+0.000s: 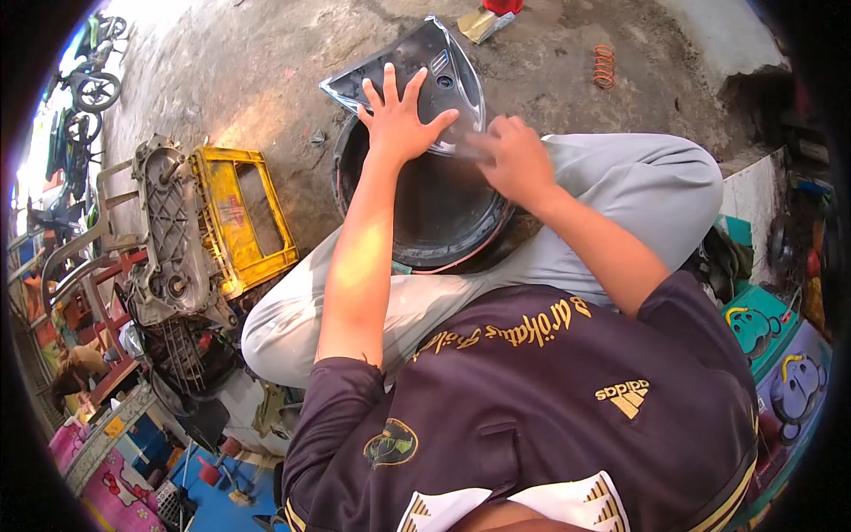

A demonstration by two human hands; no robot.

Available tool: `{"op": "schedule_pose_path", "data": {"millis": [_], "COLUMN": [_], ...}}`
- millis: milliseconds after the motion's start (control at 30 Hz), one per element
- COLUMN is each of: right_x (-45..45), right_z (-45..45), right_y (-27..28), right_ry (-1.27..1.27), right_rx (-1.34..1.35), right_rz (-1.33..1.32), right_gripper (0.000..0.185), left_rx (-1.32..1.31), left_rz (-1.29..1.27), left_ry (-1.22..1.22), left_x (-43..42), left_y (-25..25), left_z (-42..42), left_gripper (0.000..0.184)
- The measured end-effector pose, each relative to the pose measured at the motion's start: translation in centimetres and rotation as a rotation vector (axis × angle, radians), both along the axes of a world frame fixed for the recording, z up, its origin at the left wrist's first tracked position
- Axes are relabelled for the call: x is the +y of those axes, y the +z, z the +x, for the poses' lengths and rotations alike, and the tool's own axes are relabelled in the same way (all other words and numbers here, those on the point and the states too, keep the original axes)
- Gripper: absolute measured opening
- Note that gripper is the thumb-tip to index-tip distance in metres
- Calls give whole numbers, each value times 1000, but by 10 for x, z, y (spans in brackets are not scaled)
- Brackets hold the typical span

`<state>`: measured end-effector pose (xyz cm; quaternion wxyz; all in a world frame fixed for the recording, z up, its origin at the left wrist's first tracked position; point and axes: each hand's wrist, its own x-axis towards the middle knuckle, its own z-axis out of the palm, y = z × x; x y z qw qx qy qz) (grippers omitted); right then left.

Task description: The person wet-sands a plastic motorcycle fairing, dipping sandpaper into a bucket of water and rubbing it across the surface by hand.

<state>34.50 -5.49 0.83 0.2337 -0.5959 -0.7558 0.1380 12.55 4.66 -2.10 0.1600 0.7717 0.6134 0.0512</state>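
A dark, glossy panel (417, 55) with shiny edges and a round hole rests over the far rim of a black basin (434, 253). My left hand (396, 115) lies on the panel with its fingers spread, pressing on its surface. At the panel's near right edge is my right hand (514, 160), its fingers curled and blurred by motion. Whatever those fingers hold, if anything, cannot be made out. The basin stands between my crossed legs, and its inside looks dark.
A yellow crate (239, 217) and a greasy metal engine part (168, 235) stand at the left. An orange coil spring (604, 67) lies on the concrete floor at the upper right. Near the top edge is a red object (503, 6).
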Motion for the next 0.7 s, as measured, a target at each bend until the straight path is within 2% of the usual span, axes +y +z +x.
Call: {"op": "schedule_pose_path", "data": {"millis": [67,200,333,433,533,600,700], "right_x": [-6,4,-3,0,-4,4,-4], "right_z": [-4,0,-4,-2,-2,0,-3], "right_y": [0,-6,3,-2,-2,-9,-3], "right_ry": [91,-13,63,-26,91,-40,82], "right_rx": [3,-18,15,20,-43,-7,-28], "right_rz": [-39,36,-11,39,8,60,20], "right_gripper": [40,41,44,45,41,41,40], "left_rx": [5,-12,7,-15,9,-3,-6], "left_rz": [2,-4,7,4,20,15,6], "left_ry": [1,2,4,0,-1,1,-4], "left_x": [1,0,0,-2,1,0,-2], "left_y": [1,0,0,0,1,1,2], "left_z": [1,0,1,-1,3,1,0], "left_gripper": [105,105,105,105,105,104,104]}}
